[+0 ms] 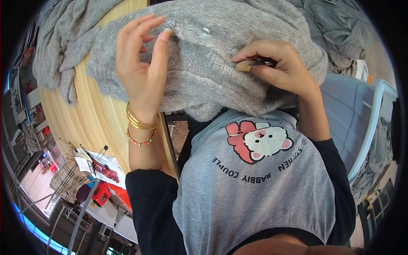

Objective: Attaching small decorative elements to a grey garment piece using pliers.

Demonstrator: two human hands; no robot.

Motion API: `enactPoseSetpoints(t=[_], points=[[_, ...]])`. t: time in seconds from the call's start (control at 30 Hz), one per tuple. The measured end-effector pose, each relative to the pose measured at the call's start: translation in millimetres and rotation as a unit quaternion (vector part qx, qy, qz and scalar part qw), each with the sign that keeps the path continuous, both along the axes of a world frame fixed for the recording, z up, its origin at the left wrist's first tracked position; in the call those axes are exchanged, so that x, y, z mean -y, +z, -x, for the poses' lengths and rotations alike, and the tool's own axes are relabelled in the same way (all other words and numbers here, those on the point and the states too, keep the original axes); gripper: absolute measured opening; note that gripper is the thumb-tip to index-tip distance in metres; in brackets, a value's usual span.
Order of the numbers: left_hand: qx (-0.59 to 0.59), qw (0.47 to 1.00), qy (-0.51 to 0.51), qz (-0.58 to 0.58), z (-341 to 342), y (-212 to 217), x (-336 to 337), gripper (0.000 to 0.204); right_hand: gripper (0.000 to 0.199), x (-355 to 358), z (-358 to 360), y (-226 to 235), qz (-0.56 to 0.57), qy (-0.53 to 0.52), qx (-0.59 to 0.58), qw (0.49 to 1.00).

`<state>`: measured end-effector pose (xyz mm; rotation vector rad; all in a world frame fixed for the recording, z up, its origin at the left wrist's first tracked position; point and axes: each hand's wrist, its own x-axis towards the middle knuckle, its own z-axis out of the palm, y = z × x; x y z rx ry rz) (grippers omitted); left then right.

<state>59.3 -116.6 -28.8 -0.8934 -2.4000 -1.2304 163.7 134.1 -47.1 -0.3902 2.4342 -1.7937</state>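
A fuzzy grey knit garment (191, 63) lies bunched across the table edge and my lap. My left hand (142, 63) is over its left part, fingers and thumb apart. The thumb tip is at a round sparkly button (170, 23); whether it touches cannot be told. Another sparkly button (206, 30) shows farther right. My right hand (280, 63) is closed around a small dark tool with a flat tan end (243, 66), its exact kind partly hidden by the fingers. Just beyond the right fingertips sits a third sparkly button (235, 51).
The pale wooden table (102, 119) extends to the left, with papers (106, 165) at its near edge. A light blue plastic bin (348, 110) stands at my right. More grey garments (331, 29) are heaped at the far right. A red stool (101, 193) is at lower left.
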Motion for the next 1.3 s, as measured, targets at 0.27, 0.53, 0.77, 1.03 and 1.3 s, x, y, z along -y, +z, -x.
enactPoseSetpoints(t=[0.27,0.53,0.77,1.03,1.3], points=[[-0.004,0.977,-0.143,0.157,-4,14,-30,0.024,0.03,0,-5,-2,0.002,-0.003,-0.008,1.0],[0.041,0.977,-0.161,0.137,-4,1,-17,0.024,0.024,0,-3,-7,0.019,-0.029,0.015,0.999],[-0.006,0.974,-0.163,0.158,-3,-7,-10,0.026,0.027,-1,7,-5,0.008,-0.071,0.055,0.996],[0.021,0.974,-0.143,0.172,-9,-12,-7,0.019,0.031,9,17,-2,0.004,-0.115,0.031,0.993],[0.2,0.968,-0.14,-0.064,-12,-13,-3,0.009,0.038,25,19,38,0.035,-0.123,0.118,0.985]])
